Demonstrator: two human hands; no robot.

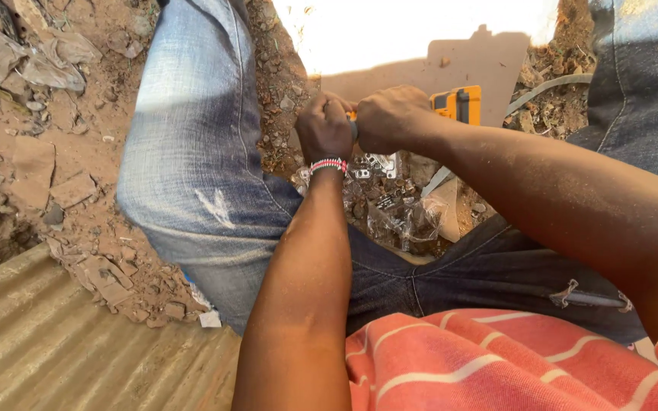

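Both my hands meet between my knees, low over the dirt. My left hand, with a beaded band at the wrist, is closed around a small object with an orange end that barely shows. My right hand is closed too and pressed against the left, gripping the same small object. What the object is stays hidden by my fingers. Just beyond my right hand lies an orange and black tool on a flat brown board.
A clear plastic bag with small metal parts lies on the ground under my hands. My jeans-clad legs frame the spot. Corrugated metal sheet sits at lower left; rubble and scraps cover the dirt at left.
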